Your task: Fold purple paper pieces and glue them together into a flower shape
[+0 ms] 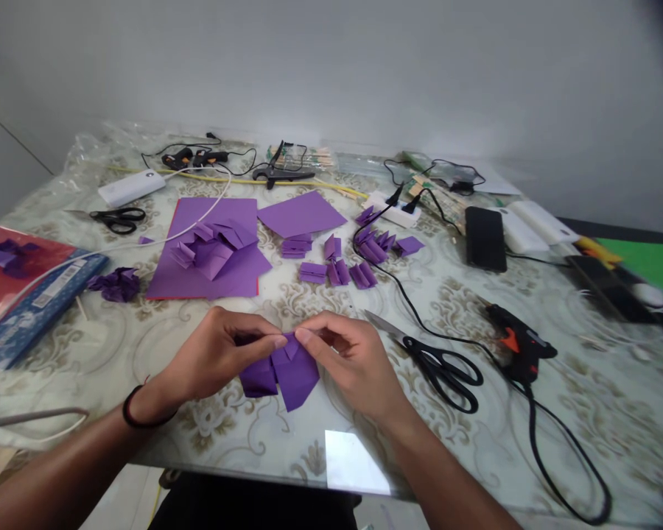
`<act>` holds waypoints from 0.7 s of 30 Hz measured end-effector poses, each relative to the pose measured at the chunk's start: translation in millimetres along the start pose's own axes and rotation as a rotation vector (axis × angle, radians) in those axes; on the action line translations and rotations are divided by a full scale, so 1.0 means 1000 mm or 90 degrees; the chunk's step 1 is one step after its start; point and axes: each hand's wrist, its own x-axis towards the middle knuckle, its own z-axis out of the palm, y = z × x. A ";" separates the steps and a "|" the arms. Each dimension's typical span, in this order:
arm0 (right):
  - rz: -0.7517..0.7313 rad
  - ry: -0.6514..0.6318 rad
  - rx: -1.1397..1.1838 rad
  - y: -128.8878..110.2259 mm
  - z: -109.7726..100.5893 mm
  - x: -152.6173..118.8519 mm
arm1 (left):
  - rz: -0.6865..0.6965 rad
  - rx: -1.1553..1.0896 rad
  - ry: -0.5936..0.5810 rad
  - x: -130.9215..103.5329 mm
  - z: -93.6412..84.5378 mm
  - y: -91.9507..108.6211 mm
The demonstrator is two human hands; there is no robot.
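Purple folded paper, 2 hands pinching, angled inward

Head camera above near edge of table, facing forward-down toward wall.

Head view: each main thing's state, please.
Folded purple paper piece, pinched by left hand and right hand
Large black-handled metal scissors, apparently shut
Small black-handled metal scissors, apparently shut
Black plastic glue gun, lying sideways
Black rectangular phone, screen dark
White power strip, two plugs inserted
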 end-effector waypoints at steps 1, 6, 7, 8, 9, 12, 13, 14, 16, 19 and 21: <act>-0.007 0.002 -0.011 0.000 0.000 0.000 | -0.002 -0.006 -0.010 0.000 0.000 0.000; -0.028 0.016 -0.088 0.002 0.003 0.000 | -0.049 0.007 -0.085 0.000 0.001 -0.001; -0.022 0.015 -0.091 0.003 0.004 0.000 | -0.051 0.029 -0.088 0.000 0.001 -0.002; -0.012 0.011 -0.087 0.003 0.005 0.000 | -0.048 0.046 -0.083 0.001 0.001 -0.003; 0.000 0.008 -0.077 0.003 0.005 0.000 | -0.045 0.051 -0.075 0.002 0.001 -0.004; 0.035 -0.006 -0.031 0.002 0.000 0.001 | -0.045 -0.007 -0.027 0.005 0.001 -0.005; 0.040 -0.009 -0.014 0.002 -0.002 0.002 | -0.041 -0.040 0.005 0.006 0.001 -0.006; 0.043 -0.012 0.001 0.002 -0.005 0.003 | -0.031 -0.072 0.045 0.007 0.002 -0.006; 0.048 -0.007 0.033 0.004 -0.009 0.004 | -0.004 -0.128 0.124 0.009 0.002 -0.006; 0.074 0.035 0.056 0.008 -0.011 0.005 | -0.004 -0.192 0.120 0.009 0.001 -0.006; 0.077 0.063 0.040 0.010 -0.010 0.006 | -0.036 -0.184 0.048 0.007 0.000 -0.005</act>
